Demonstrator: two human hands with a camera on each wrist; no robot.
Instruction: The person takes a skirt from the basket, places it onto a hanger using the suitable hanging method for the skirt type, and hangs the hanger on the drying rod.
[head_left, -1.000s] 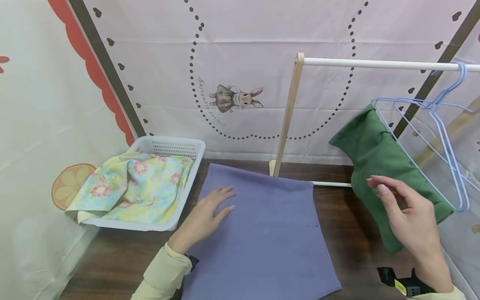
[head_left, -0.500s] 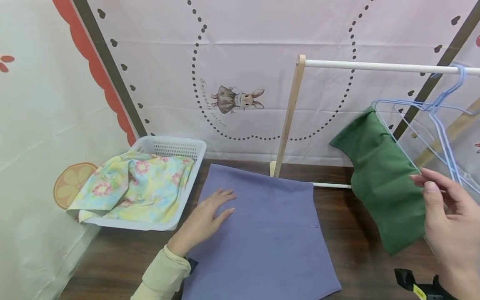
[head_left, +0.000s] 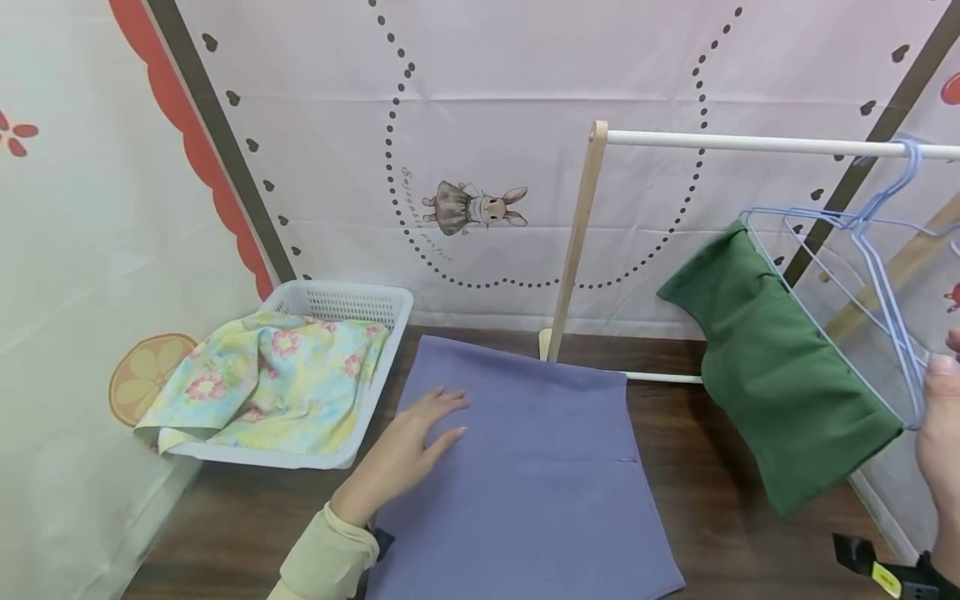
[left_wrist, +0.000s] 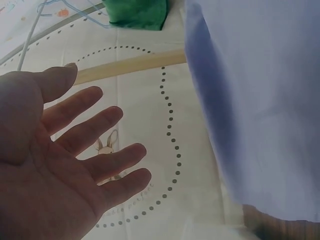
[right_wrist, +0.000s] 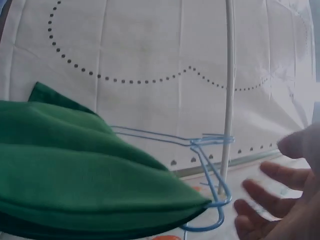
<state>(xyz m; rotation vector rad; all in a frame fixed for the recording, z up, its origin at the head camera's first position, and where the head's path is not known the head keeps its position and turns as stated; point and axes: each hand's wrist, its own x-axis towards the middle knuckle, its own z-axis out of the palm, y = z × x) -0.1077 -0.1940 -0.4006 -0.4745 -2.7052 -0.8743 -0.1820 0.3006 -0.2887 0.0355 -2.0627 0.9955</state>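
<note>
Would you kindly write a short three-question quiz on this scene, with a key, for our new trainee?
1. Multiple choice: what holds the floral cloth?
a) a white basket
b) a cardboard box
c) a green bucket
2. True or false: the left hand is gripping the purple cloth.
3. Short answer: which hand is nearer the green cloth on the light blue hanger?

Key:
1. a
2. False: the left hand's fingers are spread and grip neither the purple cloth nor anything else.
3. The right hand, at the right edge of the head view.
</note>
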